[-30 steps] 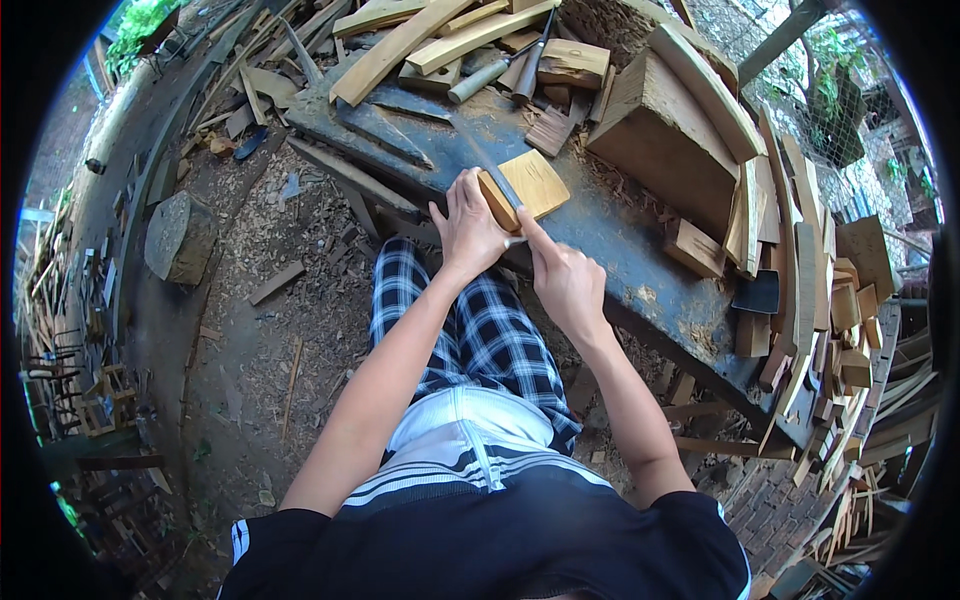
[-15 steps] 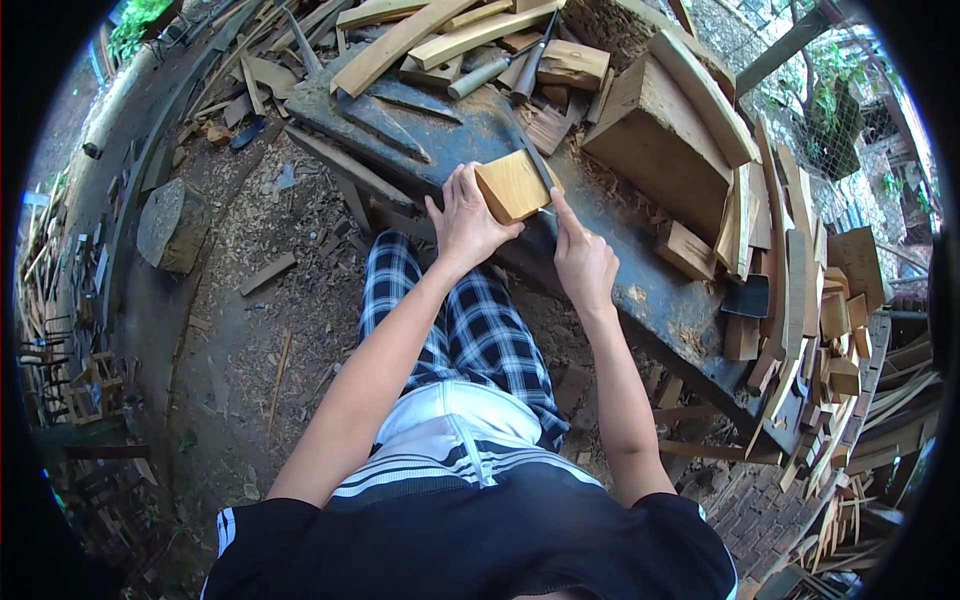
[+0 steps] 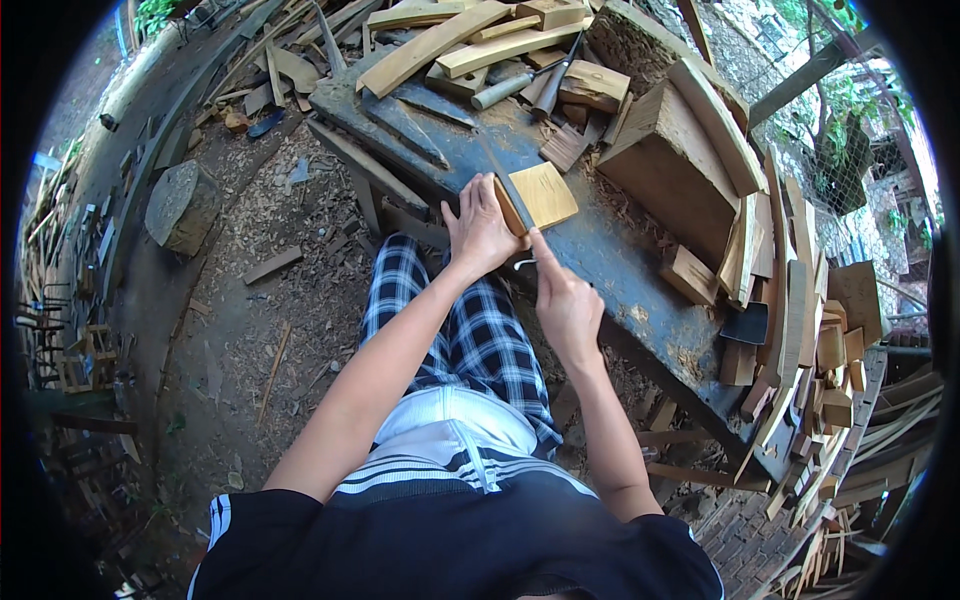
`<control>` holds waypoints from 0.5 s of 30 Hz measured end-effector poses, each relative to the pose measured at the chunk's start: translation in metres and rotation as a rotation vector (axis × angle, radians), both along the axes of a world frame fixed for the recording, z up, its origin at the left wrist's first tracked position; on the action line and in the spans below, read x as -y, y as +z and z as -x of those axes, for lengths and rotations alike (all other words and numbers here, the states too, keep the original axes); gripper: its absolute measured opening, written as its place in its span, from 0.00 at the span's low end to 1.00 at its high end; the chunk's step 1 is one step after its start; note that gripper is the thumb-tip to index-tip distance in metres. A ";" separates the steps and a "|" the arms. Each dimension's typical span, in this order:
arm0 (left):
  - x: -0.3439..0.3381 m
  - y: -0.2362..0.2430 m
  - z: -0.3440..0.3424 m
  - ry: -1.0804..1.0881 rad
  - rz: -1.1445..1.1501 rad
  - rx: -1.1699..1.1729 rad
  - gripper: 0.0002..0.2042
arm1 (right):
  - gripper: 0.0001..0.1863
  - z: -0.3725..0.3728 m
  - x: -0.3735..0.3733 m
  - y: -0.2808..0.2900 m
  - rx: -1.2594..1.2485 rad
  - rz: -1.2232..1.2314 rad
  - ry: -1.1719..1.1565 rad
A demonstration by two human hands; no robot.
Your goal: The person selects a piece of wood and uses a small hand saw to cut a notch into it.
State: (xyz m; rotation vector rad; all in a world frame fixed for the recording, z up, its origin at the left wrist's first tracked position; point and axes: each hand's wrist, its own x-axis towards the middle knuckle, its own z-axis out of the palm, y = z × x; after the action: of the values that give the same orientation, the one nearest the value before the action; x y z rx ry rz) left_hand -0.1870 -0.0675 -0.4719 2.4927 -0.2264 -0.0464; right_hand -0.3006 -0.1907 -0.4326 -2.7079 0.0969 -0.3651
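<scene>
A pale wooden block (image 3: 548, 196) rests on the dark workbench, close to its near edge. My left hand (image 3: 480, 230) is closed around the block's left side, steadying it. In my right hand (image 3: 568, 308) is a long flat grey file (image 3: 512, 190), its handle mostly hidden by my fingers. My right index finger stretches forward along the file. The file lies slantwise across the block's left edge, next to my left fingers, and its tip points away from me.
Wood offcuts (image 3: 440, 42) and two handled tools (image 3: 504, 90) lie at the bench's far end. A large wooden block (image 3: 672, 165) stands to the right, with stacked pieces beyond. Bare worktop (image 3: 640, 300) shows beside my right hand. Shavings cover the ground at left.
The file has gone from the block's right edge to its left edge, with my right hand following leftward. The block now sits turned differently under my left hand. The whole view has shifted slightly.
</scene>
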 end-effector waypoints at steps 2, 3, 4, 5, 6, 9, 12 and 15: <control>-0.002 0.005 -0.003 -0.040 0.003 -0.014 0.54 | 0.25 -0.010 0.015 -0.005 0.009 0.011 -0.090; -0.001 0.004 -0.004 -0.032 0.007 -0.017 0.54 | 0.25 -0.019 0.025 -0.008 -0.003 0.034 -0.140; 0.001 0.003 -0.005 -0.024 0.011 -0.019 0.54 | 0.25 -0.018 0.026 -0.012 -0.003 0.038 -0.145; 0.004 0.002 -0.004 -0.029 0.015 -0.019 0.54 | 0.25 -0.017 0.025 -0.015 -0.003 0.041 -0.165; 0.003 0.001 -0.003 -0.024 0.010 -0.018 0.54 | 0.25 -0.020 0.021 -0.014 0.000 0.039 -0.172; 0.002 0.002 -0.002 -0.009 0.006 -0.009 0.54 | 0.25 -0.001 0.006 -0.006 0.035 0.020 -0.055; 0.001 0.005 0.000 -0.042 0.051 -0.038 0.54 | 0.25 -0.004 0.026 -0.012 0.019 0.107 -0.108; 0.004 -0.002 -0.002 -0.012 0.009 -0.001 0.54 | 0.25 -0.012 0.034 -0.014 0.031 0.106 -0.150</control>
State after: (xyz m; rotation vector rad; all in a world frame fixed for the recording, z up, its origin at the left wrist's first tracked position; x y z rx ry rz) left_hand -0.1854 -0.0710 -0.4742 2.4821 -0.2405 -0.0512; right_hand -0.2888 -0.2247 -0.4471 -2.8061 0.2801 -0.4681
